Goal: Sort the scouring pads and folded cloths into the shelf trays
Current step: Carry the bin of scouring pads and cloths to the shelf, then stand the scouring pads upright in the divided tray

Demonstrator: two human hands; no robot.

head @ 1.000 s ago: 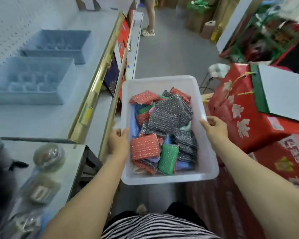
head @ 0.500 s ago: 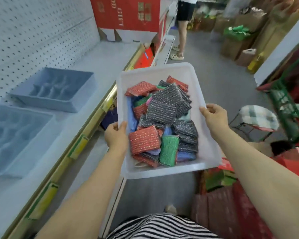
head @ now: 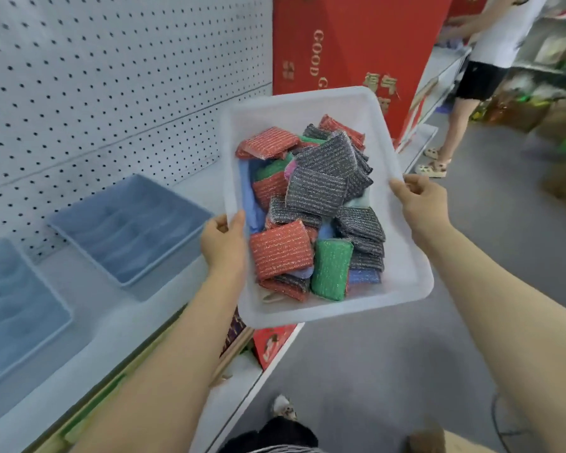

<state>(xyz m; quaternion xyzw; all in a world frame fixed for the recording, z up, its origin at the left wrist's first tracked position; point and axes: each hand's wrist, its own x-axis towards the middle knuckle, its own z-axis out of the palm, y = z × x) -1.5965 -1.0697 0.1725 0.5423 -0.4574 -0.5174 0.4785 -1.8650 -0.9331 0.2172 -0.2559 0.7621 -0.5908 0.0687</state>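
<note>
- Tall red cardboard carton [head: 350,37] at 12 o'clock reads "GOOD" in gold.
- Left hand [head: 224,245] grips the white translucent plastic bin [head: 402,273] at its 9 o'clock rim; right hand [head: 419,204] grips the 3 o'clock rim.
- Glittery red, grey and green scouring pads [head: 314,191] are heaped inside the bin, between both hands.
- 2 blue-grey plastic trays [head: 128,230] sit on the white shelf [head: 118,322] at 9 o'clock.

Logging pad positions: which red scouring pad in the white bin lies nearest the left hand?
The big red pad next to the green pad, right beside the left hand gripping the white bin; other red ones sit farther off or half buried.
</note>
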